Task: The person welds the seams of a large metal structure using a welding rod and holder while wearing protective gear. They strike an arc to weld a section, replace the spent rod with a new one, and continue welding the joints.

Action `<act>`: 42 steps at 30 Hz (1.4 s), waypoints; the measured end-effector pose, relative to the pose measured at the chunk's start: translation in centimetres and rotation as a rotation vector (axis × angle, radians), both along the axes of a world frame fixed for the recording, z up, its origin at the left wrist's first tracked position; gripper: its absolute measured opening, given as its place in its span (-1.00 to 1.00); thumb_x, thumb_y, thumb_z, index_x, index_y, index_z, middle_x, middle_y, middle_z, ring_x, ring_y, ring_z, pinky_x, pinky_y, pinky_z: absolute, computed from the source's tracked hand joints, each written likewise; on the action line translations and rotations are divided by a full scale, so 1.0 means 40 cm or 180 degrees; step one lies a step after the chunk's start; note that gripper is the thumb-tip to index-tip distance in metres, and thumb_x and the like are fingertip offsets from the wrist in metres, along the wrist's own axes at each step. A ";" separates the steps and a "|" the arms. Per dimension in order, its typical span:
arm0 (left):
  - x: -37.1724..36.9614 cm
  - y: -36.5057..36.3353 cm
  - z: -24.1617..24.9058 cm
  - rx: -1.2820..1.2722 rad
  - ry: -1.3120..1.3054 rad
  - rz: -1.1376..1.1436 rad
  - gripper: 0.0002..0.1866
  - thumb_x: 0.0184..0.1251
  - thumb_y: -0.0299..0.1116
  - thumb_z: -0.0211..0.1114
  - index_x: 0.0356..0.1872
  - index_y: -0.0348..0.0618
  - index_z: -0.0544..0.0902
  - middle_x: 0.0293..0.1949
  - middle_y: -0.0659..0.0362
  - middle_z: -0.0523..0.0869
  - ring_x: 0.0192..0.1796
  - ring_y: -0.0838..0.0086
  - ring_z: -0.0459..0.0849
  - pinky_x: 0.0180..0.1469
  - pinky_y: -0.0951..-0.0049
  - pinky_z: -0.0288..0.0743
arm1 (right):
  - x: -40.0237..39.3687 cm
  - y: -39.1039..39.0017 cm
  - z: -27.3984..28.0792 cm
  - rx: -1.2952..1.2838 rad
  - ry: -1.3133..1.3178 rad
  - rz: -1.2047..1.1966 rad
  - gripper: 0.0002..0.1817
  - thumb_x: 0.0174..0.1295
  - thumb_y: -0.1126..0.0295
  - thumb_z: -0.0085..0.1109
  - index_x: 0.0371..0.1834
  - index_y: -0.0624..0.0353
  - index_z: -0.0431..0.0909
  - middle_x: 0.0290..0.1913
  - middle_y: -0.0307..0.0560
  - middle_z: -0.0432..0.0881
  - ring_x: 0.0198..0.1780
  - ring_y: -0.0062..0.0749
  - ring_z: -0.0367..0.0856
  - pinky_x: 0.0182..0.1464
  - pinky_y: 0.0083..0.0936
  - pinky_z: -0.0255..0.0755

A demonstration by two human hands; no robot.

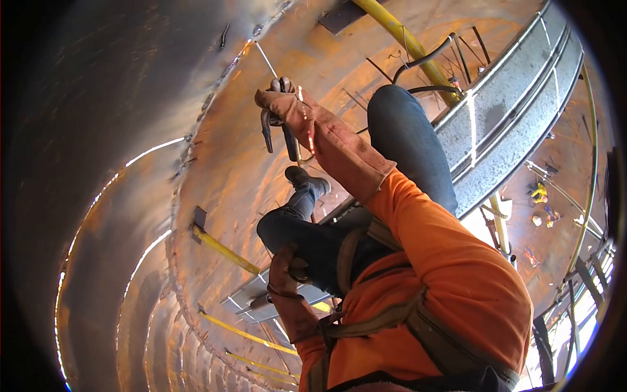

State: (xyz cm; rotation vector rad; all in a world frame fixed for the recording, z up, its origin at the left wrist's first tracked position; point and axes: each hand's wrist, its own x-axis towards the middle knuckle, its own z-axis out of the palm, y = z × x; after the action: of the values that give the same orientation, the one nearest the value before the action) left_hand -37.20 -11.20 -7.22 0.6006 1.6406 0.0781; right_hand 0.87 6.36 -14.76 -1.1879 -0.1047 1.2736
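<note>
The right hand (287,114), in a tan leather glove, is raised against the curved steel shell (98,98) of a large cylindrical tank, inside which the person works. Its fingers (282,98) are closed fully round the grip of an electrode holder (269,130), whose dark handle hangs below the glove. A thin welding rod (266,60) runs from the holder up to the shell, and its far end meets the rough weld seam (196,124) that crosses the plates. The left hand (285,271), also gloved, rests low against the bent knee (287,228) of the blue trousers. Its fingers are curled, but it cannot be told whether they hold anything. A dark boot (304,178) is planted near the shell wall, just below the holder. The tank interior is rust-orange on the nearer plates and grey on the left. It contains a grey scaffold platform (516,98) along the right side, next to the person's upper leg. A yellow pipe (398,32) crosses above the platform, with black cables (424,60) looped beside it. Yellow brackets (225,250) project from the shell at intervals below the left hand. A brown harness strap (392,317) lies across the orange sleeve and torso. Far below the platform, small yellow items (539,193) lie on the tank floor, too small to identify.
</note>
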 end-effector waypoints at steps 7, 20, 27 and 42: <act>0.004 -0.012 0.003 0.0243 0.0064 0.0042 -0.55 0.38 0.04 0.36 0.04 -0.11 0.76 -0.50 0.10 0.75 -0.61 0.31 0.63 -0.59 0.23 0.54 | -0.008 0.028 -0.023 0.0040 -0.0157 -0.0031 -0.58 0.19 0.22 0.42 -0.58 -0.06 0.28 -0.55 -0.37 0.23 -0.46 -0.56 0.25 -0.37 -0.46 0.22; 0.027 -0.014 0.043 0.0399 0.0140 -0.0400 -0.55 0.44 0.09 0.34 0.13 0.03 0.76 -0.42 0.10 0.77 -0.58 0.36 0.62 -0.57 0.20 0.61 | -0.028 0.031 -0.090 0.0581 -0.0218 -0.0030 -0.59 0.24 0.13 0.43 -0.52 -0.03 0.34 -0.54 -0.37 0.29 -0.51 -0.60 0.29 -0.43 -0.52 0.28; -0.031 -0.023 -0.011 0.0773 -0.0088 -0.0731 -0.52 0.39 0.09 0.41 0.13 -0.01 0.75 -0.40 0.10 0.79 -0.55 0.28 0.68 -0.57 0.17 0.64 | -0.044 0.034 -0.121 0.0926 -0.0524 0.0042 -0.59 0.30 0.12 0.42 -0.50 -0.04 0.36 -0.54 -0.36 0.36 -0.51 -0.59 0.37 -0.44 -0.52 0.31; 0.022 -0.007 0.024 0.0268 0.0167 -0.0199 -0.48 0.37 0.18 0.42 0.05 -0.04 0.76 -0.43 0.14 0.77 -0.52 0.30 0.71 -0.53 0.19 0.61 | -0.035 0.098 -0.140 0.0899 -0.1388 0.0463 -0.71 0.49 0.08 0.22 0.00 0.04 0.56 -0.26 -0.18 0.65 -0.20 -0.52 0.65 -0.18 -0.49 0.55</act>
State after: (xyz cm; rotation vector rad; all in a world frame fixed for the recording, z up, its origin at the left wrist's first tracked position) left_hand -36.31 -11.49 -6.24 0.7233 1.6741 0.0866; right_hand -0.54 10.30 -20.35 -1.2076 -0.6798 1.0626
